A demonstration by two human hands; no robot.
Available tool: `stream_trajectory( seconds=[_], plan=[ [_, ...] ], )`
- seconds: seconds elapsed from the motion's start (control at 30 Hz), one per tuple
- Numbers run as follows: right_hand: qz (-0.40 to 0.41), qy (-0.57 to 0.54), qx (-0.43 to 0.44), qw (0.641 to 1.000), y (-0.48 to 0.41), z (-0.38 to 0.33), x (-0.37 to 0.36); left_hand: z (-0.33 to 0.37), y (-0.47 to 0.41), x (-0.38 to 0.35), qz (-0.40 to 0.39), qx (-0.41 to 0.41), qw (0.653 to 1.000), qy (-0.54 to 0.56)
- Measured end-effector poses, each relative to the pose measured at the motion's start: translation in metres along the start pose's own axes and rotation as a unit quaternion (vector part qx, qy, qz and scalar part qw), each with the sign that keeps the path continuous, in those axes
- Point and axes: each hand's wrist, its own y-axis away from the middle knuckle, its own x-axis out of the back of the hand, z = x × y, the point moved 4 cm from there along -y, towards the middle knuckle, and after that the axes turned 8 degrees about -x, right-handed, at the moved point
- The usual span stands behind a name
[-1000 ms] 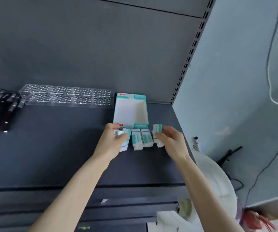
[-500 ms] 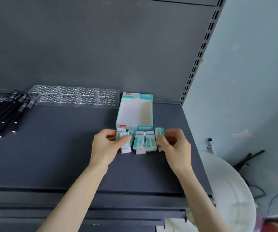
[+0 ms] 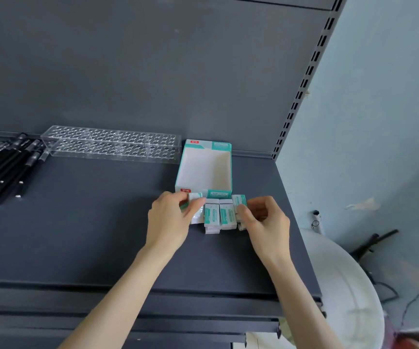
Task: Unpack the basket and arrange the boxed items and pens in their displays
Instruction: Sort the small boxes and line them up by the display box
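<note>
On the grey shelf, before a display box with unreadable red label, left hand and right hand pinch the outer small boxes.

The shelf is dark grey. The carton is white inside, teal-edged, with red labels. The small boxes are white and teal. The pens are black, silver-tipped. The clear rack bears rows of round holes. The wall is pale blue.

Left hand, right hand: both were bare, slender. Behind fingers, wrists uncovered; left forearm, right forearm ran bare, slim, to lower frame edge.
</note>
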Motion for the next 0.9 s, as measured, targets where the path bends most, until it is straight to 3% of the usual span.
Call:
stream_trajectory(
  seconds=[0.1,0.2,0.67,0.8,0.9],
  plan=[
    [-0.004,0.007,0.001,1.000,0.000,0.000,-0.001,0.005,0.003,-0.003,-0.021,-0.026,0.998,-0.062],
    [-0.006,0.020,0.003,1.000,0.001,0.000,-0.001,0.007,0.007,0.003,0.015,-0.052,0.993,-0.105],
    [-0.017,0.053,0.017,0.998,0.007,-0.005,0.001,0.010,0.014,0.004,0.022,-0.032,0.999,0.023],
    [-0.021,0.139,0.058,0.988,0.014,-0.016,0.006,0.008,0.027,0.022,0.038,-0.064,0.997,0.020],
    [-0.020,0.194,0.137,0.971,0.021,-0.038,0.006,0.004,0.035,0.044,0.037,-0.089,0.995,-0.017]
  ],
)
